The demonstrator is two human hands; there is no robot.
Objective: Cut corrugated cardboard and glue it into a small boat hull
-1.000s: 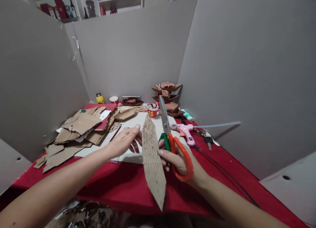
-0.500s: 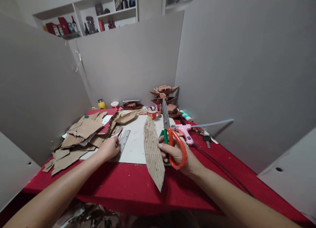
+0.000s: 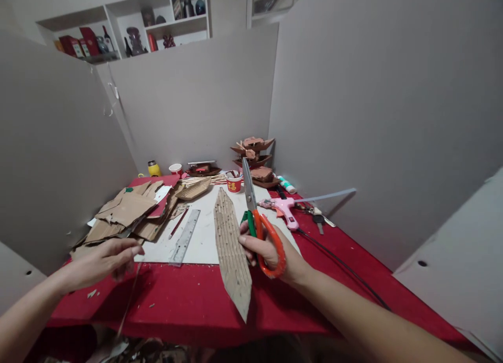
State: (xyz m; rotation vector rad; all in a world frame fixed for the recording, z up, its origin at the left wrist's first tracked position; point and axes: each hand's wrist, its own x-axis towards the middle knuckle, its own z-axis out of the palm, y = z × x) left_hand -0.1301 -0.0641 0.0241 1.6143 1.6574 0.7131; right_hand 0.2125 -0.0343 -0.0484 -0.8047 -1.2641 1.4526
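My right hand (image 3: 267,245) grips a pair of scissors (image 3: 258,224) with orange and green handles, blades pointing up and away. The same hand pinches a long corrugated cardboard piece (image 3: 231,253), pointed at its near end, with its ridged side towards me. At the near left edge of the board, my left hand (image 3: 113,257) hangs in the air with its fingers loosely stretched. A thin, blurred strip (image 3: 129,300) drops below its fingertips, apart from them as far as I can see. A clear ruler (image 3: 185,237) and a dark red pencil (image 3: 178,221) lie on the white board (image 3: 202,242).
A heap of cardboard scraps (image 3: 126,208) covers the left side. Behind stand a red paper cup (image 3: 234,182), stacked cardboard boats (image 3: 253,156) and a yellow bottle (image 3: 154,168). A pink glue gun (image 3: 285,208) lies right, its cable (image 3: 346,268) trailing nearer. Scraps lie below the table.
My left hand has moved from beside the ruler to the near left and opened, with a thin strip now falling below it. My right hand keeps hold of the scissors and cardboard piece.
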